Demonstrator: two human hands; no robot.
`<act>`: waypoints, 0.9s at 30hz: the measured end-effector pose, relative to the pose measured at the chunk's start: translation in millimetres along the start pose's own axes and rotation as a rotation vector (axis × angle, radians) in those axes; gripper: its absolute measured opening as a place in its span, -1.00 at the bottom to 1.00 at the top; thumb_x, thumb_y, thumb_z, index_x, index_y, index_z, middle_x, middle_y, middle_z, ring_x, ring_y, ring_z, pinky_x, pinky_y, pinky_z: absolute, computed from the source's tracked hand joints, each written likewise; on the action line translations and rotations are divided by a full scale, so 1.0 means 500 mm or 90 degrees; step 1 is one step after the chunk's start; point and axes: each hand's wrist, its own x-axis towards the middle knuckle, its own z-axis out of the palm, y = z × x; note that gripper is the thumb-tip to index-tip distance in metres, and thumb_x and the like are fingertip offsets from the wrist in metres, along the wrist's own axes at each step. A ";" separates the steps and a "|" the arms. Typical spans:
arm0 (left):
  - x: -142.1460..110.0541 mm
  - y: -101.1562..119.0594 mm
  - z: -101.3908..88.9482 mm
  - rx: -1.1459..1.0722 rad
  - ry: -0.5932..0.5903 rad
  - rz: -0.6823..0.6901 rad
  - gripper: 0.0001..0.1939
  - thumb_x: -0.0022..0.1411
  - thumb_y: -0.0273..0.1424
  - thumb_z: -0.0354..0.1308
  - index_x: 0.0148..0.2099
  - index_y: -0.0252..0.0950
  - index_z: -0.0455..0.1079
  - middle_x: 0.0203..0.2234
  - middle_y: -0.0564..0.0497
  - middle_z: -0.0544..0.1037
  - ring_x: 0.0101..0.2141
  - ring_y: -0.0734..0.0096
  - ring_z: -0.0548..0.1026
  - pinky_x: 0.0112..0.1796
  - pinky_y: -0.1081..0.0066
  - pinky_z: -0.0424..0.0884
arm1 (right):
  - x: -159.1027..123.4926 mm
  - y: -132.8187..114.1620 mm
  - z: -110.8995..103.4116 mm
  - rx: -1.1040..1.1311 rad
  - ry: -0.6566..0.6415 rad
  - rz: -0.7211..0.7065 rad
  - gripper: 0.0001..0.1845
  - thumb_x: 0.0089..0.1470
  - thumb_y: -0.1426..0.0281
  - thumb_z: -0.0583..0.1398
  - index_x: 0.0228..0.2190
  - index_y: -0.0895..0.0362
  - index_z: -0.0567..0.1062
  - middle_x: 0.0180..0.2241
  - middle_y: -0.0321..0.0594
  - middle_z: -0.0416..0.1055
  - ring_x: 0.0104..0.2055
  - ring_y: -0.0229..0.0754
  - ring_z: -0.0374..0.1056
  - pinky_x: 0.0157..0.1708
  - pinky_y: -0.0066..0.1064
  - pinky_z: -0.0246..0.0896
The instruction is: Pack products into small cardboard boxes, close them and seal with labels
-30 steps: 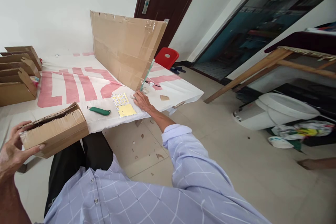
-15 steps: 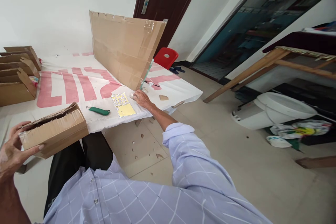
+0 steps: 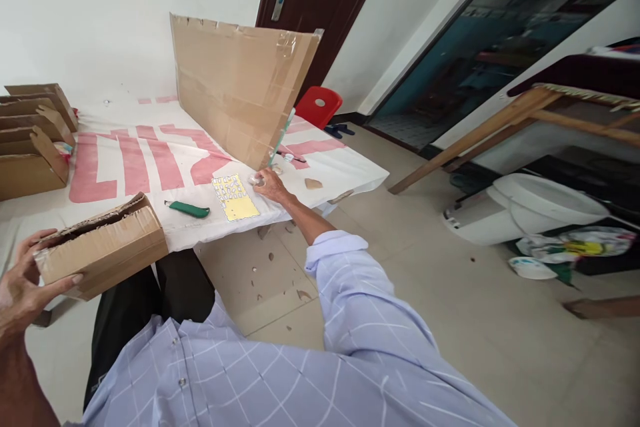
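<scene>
My left hand (image 3: 26,283) grips the left end of a small cardboard box (image 3: 110,243), thumb along the near side and fingers over the top. The box tilts at the table's front edge above my lap, its slit-like top partly open. My right hand (image 3: 271,185) is closed on a small roll of clear tape (image 3: 255,180) on the tabletop. Left of it lies a yellow sheet (image 3: 243,209) with small pale pieces in rows. A green utility knife (image 3: 187,209) rests between that sheet and the box.
A large cardboard panel (image 3: 240,90) stands upright on the cloth-covered table (image 3: 340,180). Several open cardboard boxes (image 3: 33,173) are at far left. A cardboard scrap (image 3: 313,183) lies on the right. Behind are a red chair (image 3: 319,105) and a white bucket (image 3: 545,203). Scraps litter the floor.
My right hand has shifted slightly, and the tape roll shows more clearly in its fingers. My left hand and the box stay nearly still. The camera view has moved a little.
</scene>
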 end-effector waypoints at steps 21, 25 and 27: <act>0.000 0.007 0.001 0.013 0.002 -0.002 -0.30 -0.03 0.00 0.54 0.15 -0.05 0.56 0.40 -0.06 0.46 0.38 -0.27 0.47 0.43 -0.19 0.40 | 0.015 -0.015 0.008 0.013 0.029 0.038 -0.86 0.03 0.38 0.24 -0.32 -0.02 0.37 -0.14 -0.08 0.49 -0.05 0.04 0.32 0.06 -0.11 0.35; -0.002 0.032 -0.001 0.017 -0.011 -0.026 -0.31 -0.02 0.00 0.52 0.14 -0.10 0.56 0.39 -0.11 0.46 0.36 -0.27 0.49 0.38 -0.16 0.47 | 0.015 -0.026 0.002 0.003 0.027 0.032 -0.84 0.05 0.32 0.28 -0.34 -0.01 0.38 -0.16 -0.10 0.49 -0.09 0.03 0.31 0.01 -0.13 0.35; -0.003 0.029 0.000 0.011 -0.009 -0.019 -0.30 -0.02 0.02 0.52 0.14 -0.13 0.56 0.39 -0.11 0.47 0.36 -0.25 0.50 0.34 -0.10 0.53 | 0.014 -0.029 -0.001 -0.002 0.021 0.031 -0.80 0.06 0.28 0.31 -0.33 0.00 0.38 -0.16 -0.11 0.48 -0.12 0.02 0.31 -0.04 -0.15 0.36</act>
